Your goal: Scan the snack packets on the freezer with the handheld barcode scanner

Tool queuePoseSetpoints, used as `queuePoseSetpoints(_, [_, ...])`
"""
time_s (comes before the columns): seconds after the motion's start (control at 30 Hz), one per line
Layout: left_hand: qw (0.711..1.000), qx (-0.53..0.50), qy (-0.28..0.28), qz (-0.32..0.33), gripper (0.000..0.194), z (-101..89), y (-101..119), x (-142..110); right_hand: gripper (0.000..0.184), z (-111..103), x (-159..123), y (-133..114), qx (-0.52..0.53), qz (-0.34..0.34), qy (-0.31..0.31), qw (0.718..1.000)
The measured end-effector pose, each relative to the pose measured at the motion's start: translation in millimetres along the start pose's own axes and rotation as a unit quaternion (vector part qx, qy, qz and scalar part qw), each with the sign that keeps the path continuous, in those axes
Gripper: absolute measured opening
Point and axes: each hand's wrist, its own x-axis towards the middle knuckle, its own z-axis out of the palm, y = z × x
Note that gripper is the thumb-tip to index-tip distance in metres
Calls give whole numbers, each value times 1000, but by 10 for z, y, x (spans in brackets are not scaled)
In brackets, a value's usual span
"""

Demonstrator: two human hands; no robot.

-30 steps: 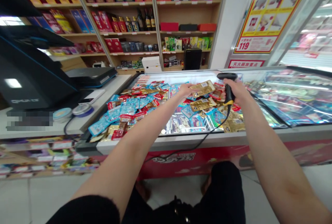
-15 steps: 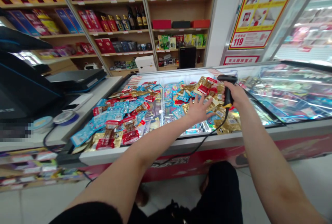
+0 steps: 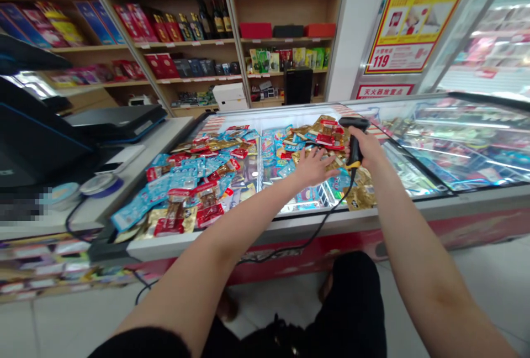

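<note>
My right hand (image 3: pixel 369 147) is wrapped round the handle of a black barcode scanner (image 3: pixel 355 145), whose cable runs down over the freezer's front edge. To its left, my left hand (image 3: pixel 313 167) has its fingers spread, palm down, over gold, red and blue snack packets (image 3: pixel 327 132). Whether its fingertips touch a packet I cannot tell. Both hands are above the glass top of a chest freezer (image 3: pixel 165 246). A second heap of packets (image 3: pixel 182 178), mostly blue and red, lies on the left part of the glass.
At the left, a counter (image 3: pixel 136 162) carries a dark checkout machine (image 3: pixel 37 142), a flat black device (image 3: pixel 120 122) and round tubs (image 3: pixel 101 184). Shelves (image 3: pixel 186 43) with boxes and bottles stand behind the freezer. A poster (image 3: pixel 422 15) hangs at the right.
My right hand and the scanner have shifted slightly left. My left hand stays spread over the packets, moved a little left; some gold packets beneath the hands have shifted, baring more glass.
</note>
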Motion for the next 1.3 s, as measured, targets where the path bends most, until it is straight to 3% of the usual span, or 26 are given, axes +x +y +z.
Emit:
queuePoseSetpoints(0.13, [1000, 2, 22, 11, 60, -62, 0, -303, 23, 225, -81, -26, -4, 3, -21, 1000])
queuePoseSetpoints(0.23, [999, -12, 41, -26, 60, -140, -70, -447, 21, 441, -176, -45, 0, 12, -53, 999])
queuePoseSetpoints(0.47, [981, -4, 67, -181, 63, -529, -693, -904, 22, 1022, -493, 50, -7, 46, -123, 991])
queuePoseSetpoints(0.6, [959, 19, 78, -272, 66, -806, -1031, -1458, 19, 1338, -676, 176, -20, 65, -182, 981])
queuePoseSetpoints(0.73, [920, 60, 70, -381, 72, -981, -1151, -2183, 22, 1563, -815, 282, -40, 69, -202, 976])
queuePoseSetpoints(0.83, [880, 84, 65, -463, 89, -1004, -1147, -2678, 23, 1668, -886, 339, -46, 76, -216, 972])
queuePoseSetpoints(0.93, [856, 85, 58, -506, 104, -946, -1131, -2972, 20, 1744, -944, 393, -42, 80, -232, 969])
queuePoseSetpoints(1.07, [866, 69, 33, -495, 109, -879, -1160, -2965, 17, 1835, -1008, 467, -49, 84, -244, 965])
queuePoseSetpoints(1.3, [883, 50, 15, -467, 108, -906, -1377, -2541, 19, 1932, -1084, 544, -45, 95, -252, 962])
